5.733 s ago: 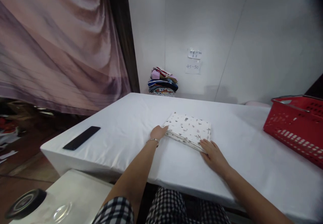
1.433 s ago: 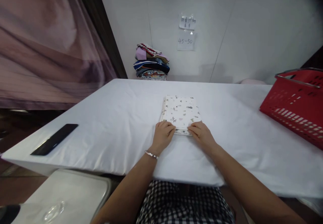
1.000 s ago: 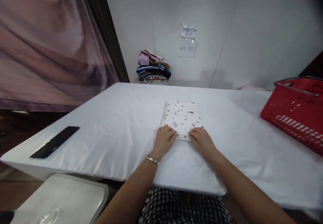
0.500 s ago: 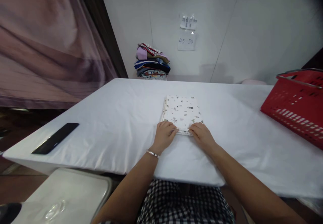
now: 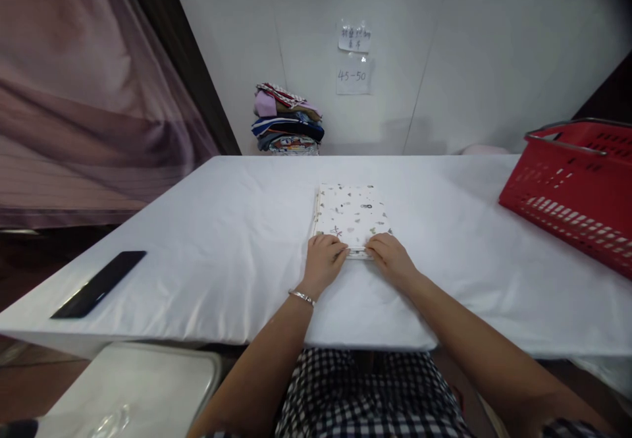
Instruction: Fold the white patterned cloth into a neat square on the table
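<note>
A folded white cloth with small printed shapes [image 5: 351, 213] lies flat in the middle of the white table [image 5: 222, 247]. My left hand [image 5: 323, 261], with a bracelet at the wrist, has its fingers curled over the cloth's near left corner. My right hand [image 5: 392, 259] grips the near right corner the same way. Both hands pinch the near edge of the folded cloth, which rests on the table.
A red plastic basket [image 5: 577, 188] stands at the table's right. A black phone [image 5: 99, 283] lies near the left edge. A pile of folded clothes [image 5: 286, 118] sits against the back wall under paper notes [image 5: 353, 59]. A pale stool [image 5: 133, 385] is at lower left.
The cloth was turned from a slanted position to square in front of me, and both hands moved to its near edge. Over the last second the hands have hardly moved; only the view shifts.
</note>
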A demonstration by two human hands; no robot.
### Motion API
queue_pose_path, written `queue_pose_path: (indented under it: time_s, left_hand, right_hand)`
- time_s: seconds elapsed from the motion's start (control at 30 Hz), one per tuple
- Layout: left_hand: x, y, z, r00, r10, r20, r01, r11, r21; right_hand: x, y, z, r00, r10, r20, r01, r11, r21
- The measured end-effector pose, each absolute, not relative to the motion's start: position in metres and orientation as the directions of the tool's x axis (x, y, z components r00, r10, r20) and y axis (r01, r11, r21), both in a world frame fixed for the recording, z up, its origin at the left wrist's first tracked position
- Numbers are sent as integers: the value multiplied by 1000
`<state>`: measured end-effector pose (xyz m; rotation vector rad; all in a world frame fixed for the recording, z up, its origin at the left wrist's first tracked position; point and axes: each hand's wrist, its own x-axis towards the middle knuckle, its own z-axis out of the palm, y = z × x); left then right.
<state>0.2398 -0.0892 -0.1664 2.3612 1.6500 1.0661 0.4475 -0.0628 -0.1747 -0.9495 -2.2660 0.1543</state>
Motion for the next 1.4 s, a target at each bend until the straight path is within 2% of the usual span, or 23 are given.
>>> queue_pose_path:
  time_s: [0.47, 0.73, 0.97, 1.2, 1.4]
  left_hand:
    - [238, -89, -168, 237, 838, 492, 807, -452, 380]
    - [236, -91, -172, 238, 832, 501, 779, -471, 413]
    - [236, -91, -171, 227, 839, 495, 782, -460, 420]
    - [239, -89, -169, 228, 854, 468, 825, -424, 373]
    - [241, -87, -169, 229, 849, 477, 851, -412, 325]
  right_hand:
    - [448, -66, -173, -561, 668, 489, 642, 724, -252]
    - [446, -65, -172, -505, 706, 496, 635, 694, -340]
    - [445, -64, -175, -500, 691, 522, 629, 704, -330]
    - [445, -66, -174, -512, 676, 531, 625, 717, -310]
    - [438, -68, -171, -499, 698, 513, 689, 679, -253]
